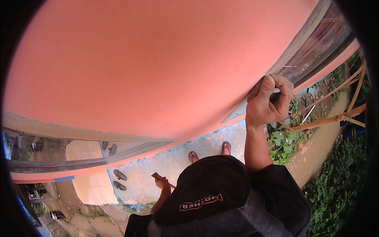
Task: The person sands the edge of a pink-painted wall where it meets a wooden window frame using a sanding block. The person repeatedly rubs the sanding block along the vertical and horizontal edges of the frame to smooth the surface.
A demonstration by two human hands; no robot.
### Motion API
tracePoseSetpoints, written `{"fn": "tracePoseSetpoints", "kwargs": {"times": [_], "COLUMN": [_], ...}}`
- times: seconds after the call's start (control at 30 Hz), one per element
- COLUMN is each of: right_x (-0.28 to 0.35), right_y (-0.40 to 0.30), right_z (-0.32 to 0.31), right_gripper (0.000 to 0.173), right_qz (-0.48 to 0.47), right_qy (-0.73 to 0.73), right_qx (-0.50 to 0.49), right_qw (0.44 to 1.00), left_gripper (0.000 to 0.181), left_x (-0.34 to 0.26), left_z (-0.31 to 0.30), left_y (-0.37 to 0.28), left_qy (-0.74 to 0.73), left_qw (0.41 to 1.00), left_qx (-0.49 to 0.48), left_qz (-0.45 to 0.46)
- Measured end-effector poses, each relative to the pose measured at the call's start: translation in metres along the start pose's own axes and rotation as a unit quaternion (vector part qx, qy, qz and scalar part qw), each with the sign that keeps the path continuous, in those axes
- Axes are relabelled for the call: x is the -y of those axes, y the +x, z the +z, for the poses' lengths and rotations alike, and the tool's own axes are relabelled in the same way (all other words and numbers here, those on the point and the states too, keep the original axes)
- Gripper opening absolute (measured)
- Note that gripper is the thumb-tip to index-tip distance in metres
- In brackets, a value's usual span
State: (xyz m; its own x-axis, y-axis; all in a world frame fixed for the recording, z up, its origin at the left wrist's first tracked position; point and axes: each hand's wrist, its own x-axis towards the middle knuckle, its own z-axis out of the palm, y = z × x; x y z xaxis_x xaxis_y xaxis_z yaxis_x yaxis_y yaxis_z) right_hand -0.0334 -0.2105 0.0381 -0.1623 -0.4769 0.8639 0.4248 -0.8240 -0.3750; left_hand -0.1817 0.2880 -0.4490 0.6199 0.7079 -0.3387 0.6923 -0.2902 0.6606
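Note:
My right hand [270,99] is raised against the edge where the salmon-painted wall [154,65] meets a wooden window frame [299,38]. Its fingers are curled and the thumb is bent towards them; whether something thin lies between them cannot be told. Dust coats the fingers. Lower down, my left hand [162,182] is closed on a flat brown tool [155,175], whose thin handle end shows beyond the hand; its exact kind is unclear. The left hand is away from the wall.
A second window frame [88,134] runs along the left. Black sandals [120,174] lie on the concrete walkway [142,169] beside a tiled step [93,186]. Bamboo poles [319,123] stand at the right, near leafy plants [281,142] and bare ground. My feet are in flip-flops on the walkway.

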Motion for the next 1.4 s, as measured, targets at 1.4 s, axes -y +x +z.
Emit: {"fn": "tracePoseSetpoints", "kwargs": {"times": [1.4], "right_x": [0.0], "right_y": [-0.004], "right_z": [-0.004], "right_gripper": [0.008], "right_qz": [-0.049], "right_qy": [-0.07], "right_qx": [0.052], "right_qw": [0.995], "left_gripper": [0.042], "left_x": [0.002], "left_z": [0.011], "left_y": [-0.013], "left_qy": [0.015], "left_qw": [1.0], "left_qx": [0.021], "left_qz": [0.017]}}
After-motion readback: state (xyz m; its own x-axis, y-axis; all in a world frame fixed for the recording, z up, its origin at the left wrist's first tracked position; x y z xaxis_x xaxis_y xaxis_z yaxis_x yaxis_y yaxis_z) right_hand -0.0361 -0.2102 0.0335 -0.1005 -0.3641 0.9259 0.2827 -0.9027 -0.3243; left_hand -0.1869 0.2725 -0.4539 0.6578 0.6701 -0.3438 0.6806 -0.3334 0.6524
